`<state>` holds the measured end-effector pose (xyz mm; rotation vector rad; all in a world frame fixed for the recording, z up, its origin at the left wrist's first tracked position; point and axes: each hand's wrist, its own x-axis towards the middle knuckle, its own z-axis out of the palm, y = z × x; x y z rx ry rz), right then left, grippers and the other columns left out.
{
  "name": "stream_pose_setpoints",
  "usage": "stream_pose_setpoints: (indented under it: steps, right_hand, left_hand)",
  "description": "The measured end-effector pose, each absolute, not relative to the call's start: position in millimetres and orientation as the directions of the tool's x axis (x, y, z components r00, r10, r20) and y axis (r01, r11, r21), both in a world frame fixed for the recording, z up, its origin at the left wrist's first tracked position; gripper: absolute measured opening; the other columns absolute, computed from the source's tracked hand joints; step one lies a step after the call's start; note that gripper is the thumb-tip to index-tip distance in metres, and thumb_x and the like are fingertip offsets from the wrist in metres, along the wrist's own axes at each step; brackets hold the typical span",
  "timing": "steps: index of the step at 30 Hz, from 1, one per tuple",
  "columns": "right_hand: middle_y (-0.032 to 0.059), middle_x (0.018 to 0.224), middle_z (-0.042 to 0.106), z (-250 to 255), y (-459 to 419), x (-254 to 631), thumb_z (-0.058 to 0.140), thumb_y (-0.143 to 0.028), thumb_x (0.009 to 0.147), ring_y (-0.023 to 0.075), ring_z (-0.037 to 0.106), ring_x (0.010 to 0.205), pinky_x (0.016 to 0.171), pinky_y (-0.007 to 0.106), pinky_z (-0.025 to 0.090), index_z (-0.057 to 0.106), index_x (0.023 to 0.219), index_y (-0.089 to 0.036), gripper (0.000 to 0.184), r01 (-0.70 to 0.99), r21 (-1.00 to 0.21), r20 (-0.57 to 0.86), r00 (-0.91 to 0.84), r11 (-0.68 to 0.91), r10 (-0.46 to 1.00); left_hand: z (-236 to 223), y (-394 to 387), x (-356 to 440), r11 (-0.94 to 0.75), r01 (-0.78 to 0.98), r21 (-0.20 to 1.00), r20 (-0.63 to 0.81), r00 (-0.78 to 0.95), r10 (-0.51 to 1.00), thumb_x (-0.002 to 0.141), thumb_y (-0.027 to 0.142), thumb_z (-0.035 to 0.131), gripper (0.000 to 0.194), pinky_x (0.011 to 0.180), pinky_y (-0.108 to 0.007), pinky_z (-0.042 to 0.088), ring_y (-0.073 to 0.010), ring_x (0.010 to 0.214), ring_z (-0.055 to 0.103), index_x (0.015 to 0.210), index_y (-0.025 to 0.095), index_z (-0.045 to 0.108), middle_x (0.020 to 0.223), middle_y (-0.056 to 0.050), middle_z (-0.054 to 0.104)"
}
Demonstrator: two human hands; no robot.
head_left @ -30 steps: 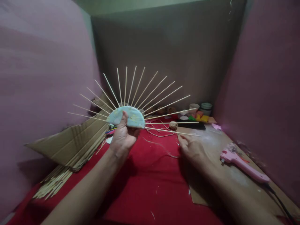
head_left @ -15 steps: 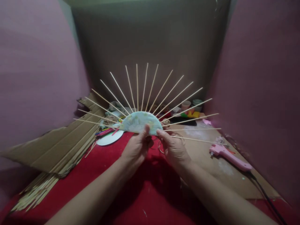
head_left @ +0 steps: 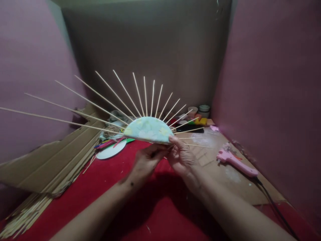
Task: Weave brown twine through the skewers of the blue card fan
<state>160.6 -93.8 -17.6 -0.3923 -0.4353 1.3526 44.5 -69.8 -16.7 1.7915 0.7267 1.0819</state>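
Head view: the right hand [head_left: 182, 160] is grasping the fabric-covered half-disc [head_left: 147, 129] at its lower right corner, the thumb lying on the front face and the other fingers sitting mostly behind and below. The left hand [head_left: 147, 162] is curling its fingers just under the straight lower edge, close to the right fingertips; whether it is gripping anything cannot be told. The half-disc is standing above both hands, its curved edge facing up and its thin sticks [head_left: 145, 97] fanning outward.

Below, red cloth [head_left: 85, 187] is covering the work surface. At right, a brown board [head_left: 240, 192] is bearing a pink glue gun [head_left: 235, 162], its black cord [head_left: 274, 204] trailing toward the lower edge of view. At left, a white disc [head_left: 111, 150] is lying near folded cardboard [head_left: 45, 160], and a bundle of sticks [head_left: 27, 214] is resting alongside the latter. A lidded jar [head_left: 204, 110] is standing at the rear. Pinkish walls [head_left: 273, 83] are flanking a dark back wall [head_left: 140, 40].
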Motion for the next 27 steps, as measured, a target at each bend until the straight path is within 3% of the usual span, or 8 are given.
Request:
stream_pose_setpoints:
  steps: [4,13,20,24,27]
  right_hand:
    - [0.0031,0.081,0.072,-12,-95,152,0.065,-0.014,0.061,0.0168,0.065,0.083,0.075,0.025,0.053,0.067,0.079,-0.015,0.018,-0.879,-0.461,0.039,0.115,0.120,0.993]
    - [-0.0016,0.063,0.069,-22,-82,158,0.066,-0.002,0.053,0.0108,0.061,0.058,0.063,0.020,0.053,0.067,0.070,-0.015,0.021,-0.879,-0.448,0.074,0.144,0.162,0.987]
    - [0.0014,0.068,0.070,-31,-79,163,0.068,-0.002,0.052,0.0122,0.063,0.060,0.066,0.024,0.054,0.066,0.072,-0.012,0.022,-0.858,-0.477,0.049,0.192,0.191,0.980]
    - [-0.0007,0.064,0.069,-28,-80,172,0.072,-0.008,0.055,0.0114,0.061,0.053,0.055,0.023,0.053,0.064,0.071,-0.014,0.019,-0.817,-0.529,0.024,0.257,0.231,0.966]
    - [-0.0066,0.052,0.062,-21,-81,179,0.073,-0.009,0.055,0.0062,0.051,0.038,0.041,0.019,0.045,0.059,0.065,-0.015,0.019,-0.805,-0.542,-0.011,0.295,0.243,0.955]
  left_hand:
    - [-19,-64,46,-0.439,0.120,0.890,0.346,0.448,0.824,0.073,0.025,0.066,0.012,0.079,-0.029,0.046,-0.0231,0.083,0.065,0.081,0.026,0.074,0.085,-0.003,0.074]
    - [-33,-55,45,-0.545,0.076,0.835,0.412,0.571,0.710,0.080,0.021,0.055,0.017,0.082,-0.028,0.046,-0.0189,0.085,0.063,0.088,0.016,0.069,0.090,-0.004,0.071]
    - [-38,-48,40,-0.572,0.206,0.794,0.388,0.553,0.738,0.080,0.022,0.052,0.018,0.076,-0.028,0.045,-0.0181,0.080,0.062,0.087,0.014,0.067,0.086,-0.005,0.070]
    - [-39,-41,35,-0.555,0.256,0.792,0.392,0.483,0.783,0.079,0.024,0.054,0.015,0.070,-0.027,0.044,-0.0166,0.072,0.058,0.074,0.015,0.065,0.072,-0.003,0.065]
    - [-42,-41,35,-0.625,0.237,0.744,0.466,0.485,0.740,0.077,0.017,0.055,0.013,0.075,-0.026,0.043,-0.0169,0.079,0.057,0.071,0.016,0.067,0.076,-0.004,0.064]
